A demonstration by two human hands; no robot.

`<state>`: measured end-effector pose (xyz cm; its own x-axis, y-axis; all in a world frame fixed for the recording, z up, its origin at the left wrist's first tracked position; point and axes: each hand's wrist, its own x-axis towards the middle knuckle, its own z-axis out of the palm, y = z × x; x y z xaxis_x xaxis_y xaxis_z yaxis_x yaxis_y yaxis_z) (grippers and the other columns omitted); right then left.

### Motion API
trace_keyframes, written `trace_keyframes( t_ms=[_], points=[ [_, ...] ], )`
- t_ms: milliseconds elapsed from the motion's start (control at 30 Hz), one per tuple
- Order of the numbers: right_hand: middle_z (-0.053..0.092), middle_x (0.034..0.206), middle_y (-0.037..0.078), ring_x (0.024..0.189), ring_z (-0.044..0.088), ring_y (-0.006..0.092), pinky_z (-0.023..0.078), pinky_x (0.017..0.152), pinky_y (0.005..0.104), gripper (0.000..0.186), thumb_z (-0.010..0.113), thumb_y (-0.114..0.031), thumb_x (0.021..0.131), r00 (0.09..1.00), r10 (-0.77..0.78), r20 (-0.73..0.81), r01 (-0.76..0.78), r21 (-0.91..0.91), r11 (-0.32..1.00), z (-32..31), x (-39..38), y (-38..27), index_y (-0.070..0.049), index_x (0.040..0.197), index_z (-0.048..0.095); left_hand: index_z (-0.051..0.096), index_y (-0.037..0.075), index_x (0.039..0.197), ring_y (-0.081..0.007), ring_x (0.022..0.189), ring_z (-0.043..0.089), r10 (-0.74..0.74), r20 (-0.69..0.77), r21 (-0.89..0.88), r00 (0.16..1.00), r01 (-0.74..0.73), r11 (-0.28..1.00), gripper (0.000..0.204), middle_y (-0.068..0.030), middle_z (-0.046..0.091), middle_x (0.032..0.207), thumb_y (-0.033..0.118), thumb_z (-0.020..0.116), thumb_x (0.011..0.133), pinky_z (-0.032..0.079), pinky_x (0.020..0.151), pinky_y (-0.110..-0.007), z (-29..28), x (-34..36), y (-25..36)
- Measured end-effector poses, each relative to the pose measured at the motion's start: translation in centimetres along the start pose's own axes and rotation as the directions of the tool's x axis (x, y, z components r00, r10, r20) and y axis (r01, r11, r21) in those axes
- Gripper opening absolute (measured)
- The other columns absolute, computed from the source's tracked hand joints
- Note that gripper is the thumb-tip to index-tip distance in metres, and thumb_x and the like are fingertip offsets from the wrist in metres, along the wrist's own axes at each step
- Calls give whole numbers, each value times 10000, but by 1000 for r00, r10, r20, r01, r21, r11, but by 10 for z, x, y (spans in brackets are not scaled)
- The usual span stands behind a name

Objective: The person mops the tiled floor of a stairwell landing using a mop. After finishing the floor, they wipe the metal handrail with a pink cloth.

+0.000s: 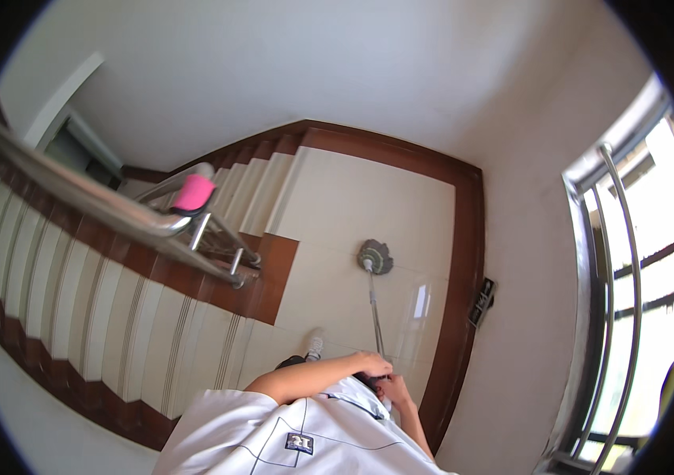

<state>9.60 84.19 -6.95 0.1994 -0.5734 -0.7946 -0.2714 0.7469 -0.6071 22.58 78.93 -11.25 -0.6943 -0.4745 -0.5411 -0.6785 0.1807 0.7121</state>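
A mop stretches away from me over the pale tiled landing. Its grey, round string head (375,257) rests on the floor, and its thin metal handle (376,313) slants back toward my body. My left hand (374,364) is closed at the upper part of the handle, with the forearm reaching across from the left. Just below and to the right, my right hand (392,388) is also closed round the handle. The top end of the handle is hidden by my hands and white shirt.
Stairs (115,317) run down at the left and another flight (254,186) lies beyond the metal railing (107,198). A pink cloth (193,194) hangs on the railing's corner. A dark box-like item (481,302) sits by the right wall; a barred window (630,277) is farther right.
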Motion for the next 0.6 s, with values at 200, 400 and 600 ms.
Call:
trace_keyframes(
  t_ms=[200,400,600],
  points=[
    [475,527,31,398,431,97,360,358,245,172,547,-167,794,965,10,263,73,-305,950,40,77,-79,-4,745,572,541,113,937,-244,659,603,-339,-342,-438,876,170,882,310,-117,613,768,334,346,840,462,615,-367,-35,-51,-66],
    [552,588,70,526,510,131,417,509,280,277,556,-279,776,958,-60,281,201,-507,838,83,71,-18,-10,831,595,487,71,958,-306,800,583,-563,-300,-591,770,313,743,363,-153,604,841,386,372,818,441,687,-408,26,-91,-89],
    [584,603,99,465,543,147,440,469,287,259,592,-239,739,992,102,77,-60,-427,902,24,15,0,-25,884,610,511,30,915,-350,783,576,-423,-236,-452,875,287,845,391,-193,598,817,384,398,795,441,696,-433,52,-34,-37]
  ],
)
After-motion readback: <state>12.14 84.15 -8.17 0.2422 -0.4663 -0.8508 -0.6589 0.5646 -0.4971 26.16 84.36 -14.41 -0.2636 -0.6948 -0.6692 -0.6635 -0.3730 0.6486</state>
